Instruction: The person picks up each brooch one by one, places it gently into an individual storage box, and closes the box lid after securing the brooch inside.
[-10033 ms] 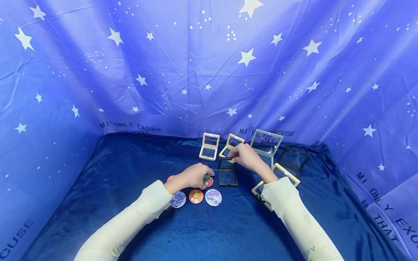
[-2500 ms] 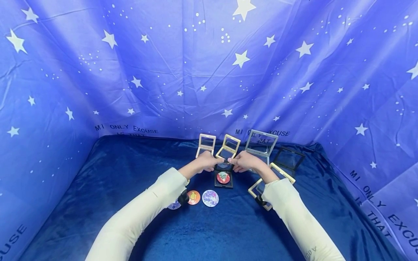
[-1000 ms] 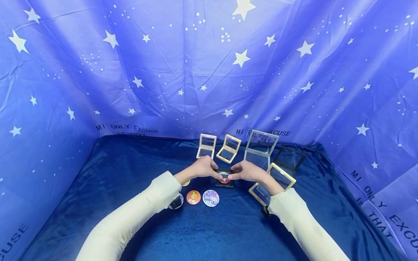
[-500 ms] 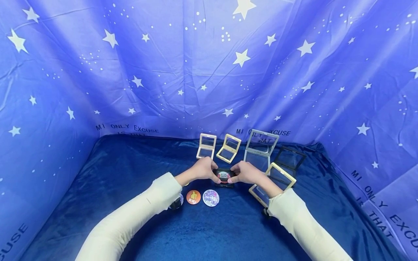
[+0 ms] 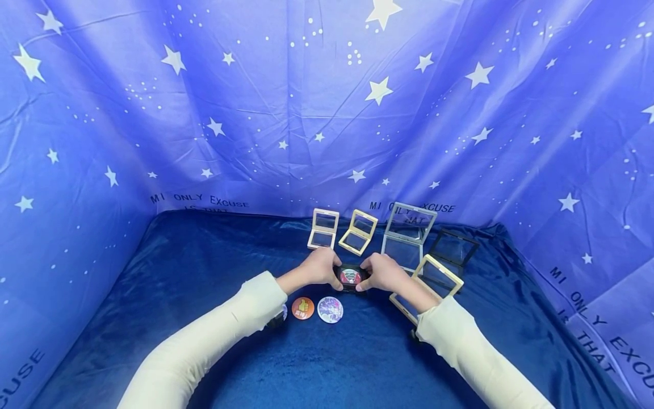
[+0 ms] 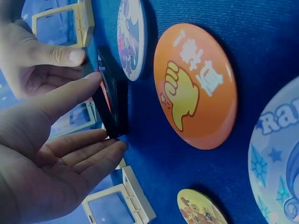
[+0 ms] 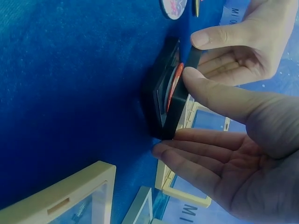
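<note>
A small black display case (image 5: 352, 267) lies on the blue cloth between both hands. Its clear-windowed lid is lowered over a red round badge (image 5: 350, 277) with a green tree on it. From the side, the right wrist view shows a narrow gap between the lid and base (image 7: 152, 93), with the badge's red edge inside. My left hand (image 5: 318, 267) pinches the case's left side, thumb at the front edge and fingers at the back. On the opposite side my right hand (image 5: 384, 272) pinches it the same way.
Nearer me lie an orange thumbs-up badge (image 5: 303, 308) and a purple-white badge (image 5: 330, 310); a blue badge (image 6: 280, 154) and a yellow badge (image 6: 198, 207) are farther left. Behind stand opened pink (image 5: 323, 228), yellow (image 5: 359, 232) and grey (image 5: 409, 227) cases; black (image 5: 455, 249) and cream (image 5: 441, 272) ones are right.
The left hand has left the tree badge, which now lies inside the black case. Both hands have swung the case's lid forward and down over it. Within the last second the gap has narrowed.
</note>
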### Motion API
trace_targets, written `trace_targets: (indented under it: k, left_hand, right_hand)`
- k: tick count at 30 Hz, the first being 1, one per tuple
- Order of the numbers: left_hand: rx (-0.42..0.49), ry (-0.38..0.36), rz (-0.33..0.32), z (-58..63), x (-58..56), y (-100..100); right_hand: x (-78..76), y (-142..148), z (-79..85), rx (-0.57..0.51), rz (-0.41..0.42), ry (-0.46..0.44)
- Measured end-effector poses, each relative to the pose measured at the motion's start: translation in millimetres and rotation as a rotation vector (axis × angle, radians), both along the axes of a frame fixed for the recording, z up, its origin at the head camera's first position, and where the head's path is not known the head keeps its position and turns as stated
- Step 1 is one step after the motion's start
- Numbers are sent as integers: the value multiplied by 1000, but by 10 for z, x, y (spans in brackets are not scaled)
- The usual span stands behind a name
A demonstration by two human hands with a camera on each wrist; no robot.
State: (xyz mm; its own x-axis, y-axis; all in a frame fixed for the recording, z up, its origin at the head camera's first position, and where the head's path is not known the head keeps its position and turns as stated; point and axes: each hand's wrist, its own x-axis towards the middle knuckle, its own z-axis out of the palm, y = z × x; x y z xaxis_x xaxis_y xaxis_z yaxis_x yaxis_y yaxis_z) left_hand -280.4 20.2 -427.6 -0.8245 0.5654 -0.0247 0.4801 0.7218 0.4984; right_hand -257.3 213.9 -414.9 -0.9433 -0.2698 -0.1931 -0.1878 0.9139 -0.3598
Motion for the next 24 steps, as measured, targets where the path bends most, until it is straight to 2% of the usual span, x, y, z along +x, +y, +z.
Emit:
trace_targets:
  k: [5, 13, 24]
  left_hand:
    - [9, -8, 19, -33, 15, 24]
    - [9, -27, 50, -19, 64, 43]
    - [-6, 11, 52, -53, 90, 49]
  right_hand:
    - [6, -23, -19, 17, -4, 29]
    - [26, -64, -54, 21, -23, 45]
    - [58, -95, -78, 40, -51, 75]
